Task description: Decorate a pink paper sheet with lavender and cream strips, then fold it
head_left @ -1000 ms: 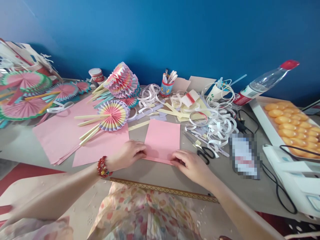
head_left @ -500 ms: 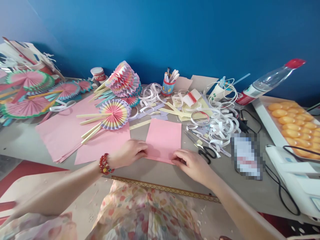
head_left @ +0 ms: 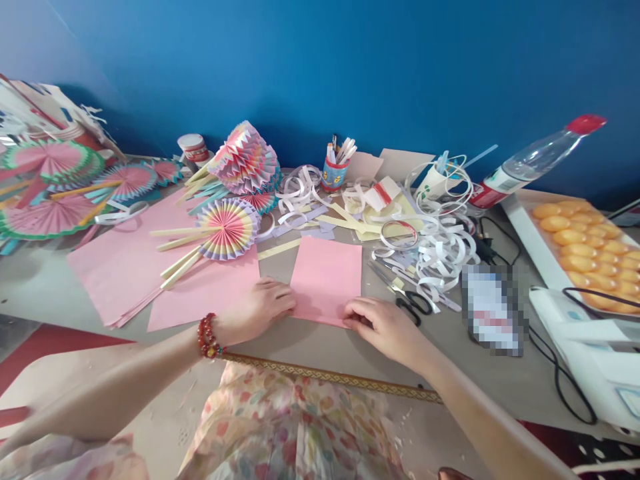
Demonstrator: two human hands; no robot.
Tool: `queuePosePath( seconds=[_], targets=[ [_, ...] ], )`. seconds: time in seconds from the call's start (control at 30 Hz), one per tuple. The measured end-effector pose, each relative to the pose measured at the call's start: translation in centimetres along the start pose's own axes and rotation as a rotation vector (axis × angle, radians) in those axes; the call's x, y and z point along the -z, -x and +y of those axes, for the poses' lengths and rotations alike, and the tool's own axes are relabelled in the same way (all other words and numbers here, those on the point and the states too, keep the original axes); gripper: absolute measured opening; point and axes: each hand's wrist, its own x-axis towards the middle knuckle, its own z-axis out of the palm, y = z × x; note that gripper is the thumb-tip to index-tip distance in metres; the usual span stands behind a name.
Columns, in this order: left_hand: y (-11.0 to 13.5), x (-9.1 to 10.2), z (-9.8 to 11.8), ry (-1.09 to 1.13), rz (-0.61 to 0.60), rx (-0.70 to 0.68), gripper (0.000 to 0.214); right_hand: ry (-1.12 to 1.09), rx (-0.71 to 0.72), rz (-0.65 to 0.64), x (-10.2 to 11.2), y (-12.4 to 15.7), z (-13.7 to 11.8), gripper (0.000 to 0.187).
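Note:
A pink sheet of paper point(head_left: 327, 277) lies flat on the grey table in front of me, its near edge towards my body. My left hand point(head_left: 265, 308) is at its near left corner, fingers bent together with the tips on the paper and the thumb hidden. At the near right corner my right hand point(head_left: 377, 327) pinches the edge between thumb and curled fingers. Black-handled scissors point(head_left: 414, 307) lie just right of the sheet. To the left, a pleated paper fan point(head_left: 229, 229) with pale sticks rests on larger pink sheets point(head_left: 120, 267).
Curled white paper strips point(head_left: 443, 250) are heaped behind the scissors. A pen cup point(head_left: 334, 175) stands by the blue wall. At right are a tilted plastic bottle point(head_left: 537, 163), a box of orange pieces point(head_left: 583, 243), a white device point(head_left: 595, 360) and black cables. More pleated fans point(head_left: 53, 160) crowd the left.
My left hand has turned flatter over the paper's near left corner. The narrow fold along the near edge looks flatter. My right hand stays at its corner.

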Motion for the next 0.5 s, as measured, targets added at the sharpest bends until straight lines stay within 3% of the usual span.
queuePosePath(
  seconds=[0.17, 0.3, 0.5],
  targets=[
    [0.2, -0.7, -0.5, -0.090, -0.009, -0.101, 0.030, 0.015, 0.027, -0.052, 0.7, -0.3, 0.0, 0.012],
    [0.1, -0.5, -0.2, -0.032, 0.003, -0.047, 0.031, 0.017, 0.014, -0.105, 1.3, -0.5, 0.0, 0.013],
    [-0.1, -0.1, -0.2, -0.033, -0.046, -0.089, 0.034, 0.009, 0.029, -0.141, 1.7, -0.3, 0.3, 0.013]
  ],
)
